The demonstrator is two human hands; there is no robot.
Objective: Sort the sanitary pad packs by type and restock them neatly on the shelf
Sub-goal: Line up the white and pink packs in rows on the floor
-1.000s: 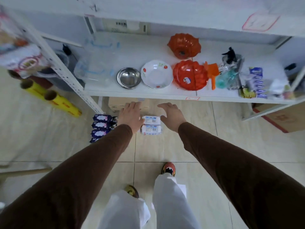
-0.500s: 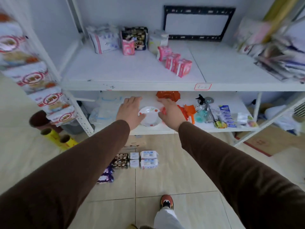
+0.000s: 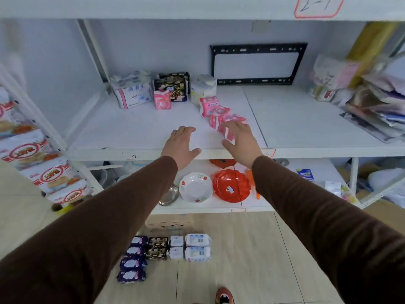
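1. Head view: a diagonal row of small pink plastic-wrapped pad packs (image 3: 219, 114) stands on the white middle shelf board (image 3: 131, 132), running from mid-shelf toward its front edge; the nearest pack is partly hidden behind the right hand (image 3: 240, 142).
2. At the back of the same shelf stand a white pad pack with blue lettering (image 3: 132, 92), a black-and-gold patterned pad pack (image 3: 172, 84), a lone pink pack (image 3: 162, 99) in front of it, and a plain white pack (image 3: 202, 87).
3. The right hand is over the front edge of the shelf, fingers straight and spread, thumb out; whether it touches the pink pack I cannot tell.
4. The left hand (image 3: 180, 145) lies flat near the shelf's front edge, fingers extended, holding nothing.
5. On the tiled floor (image 3: 252, 249) below lie grouped packs: purple ones (image 3: 132, 263), dark patterned ones (image 3: 157, 247), white ones (image 3: 197, 246).
6. The lower shelf holds a white flowered bowl (image 3: 196, 187), a red plastic dish (image 3: 231, 185) and a steel bowl (image 3: 168, 194).
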